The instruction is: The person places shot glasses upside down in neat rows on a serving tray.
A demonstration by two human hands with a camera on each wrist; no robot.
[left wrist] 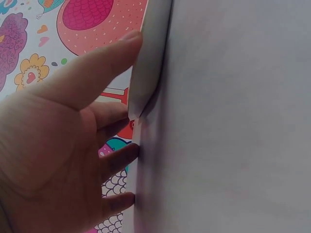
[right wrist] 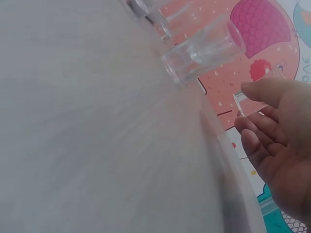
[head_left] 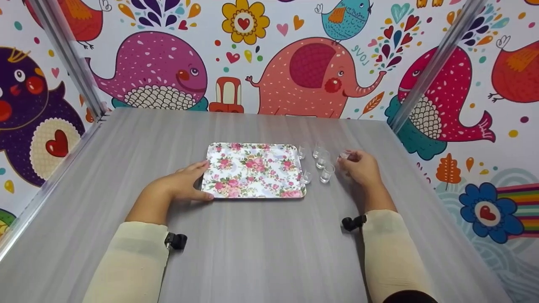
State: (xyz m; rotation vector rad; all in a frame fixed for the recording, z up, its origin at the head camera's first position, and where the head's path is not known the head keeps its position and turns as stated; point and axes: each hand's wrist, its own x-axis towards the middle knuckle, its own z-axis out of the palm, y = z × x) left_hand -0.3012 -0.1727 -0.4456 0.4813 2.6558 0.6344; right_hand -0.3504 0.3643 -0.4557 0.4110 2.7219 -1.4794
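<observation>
A white tray with pink roses (head_left: pixel 254 170) lies on the table. My left hand (head_left: pixel 185 183) rests against its left end, thumb at the near corner and index finger on the left rim. In the left wrist view the thumb touches the tray's rim (left wrist: pixel 148 68) and the fingers are fairly straight. My right hand (head_left: pixel 361 168) pinches a small clear shot glass (right wrist: pixel 249 104) between thumb and fingers, right of the others. Several similar shot glasses (head_left: pixel 326 173) stand between the tray and that hand; one standing glass (right wrist: pixel 204 51) is large in the right wrist view.
The grey wood-grain table (head_left: pixel 261 244) ends at a back wall with printed animals (head_left: pixel 303 84). Metal posts (head_left: pixel 69 54) rise at both back corners. Small black cameras (head_left: pixel 176 241) are worn at both wrists.
</observation>
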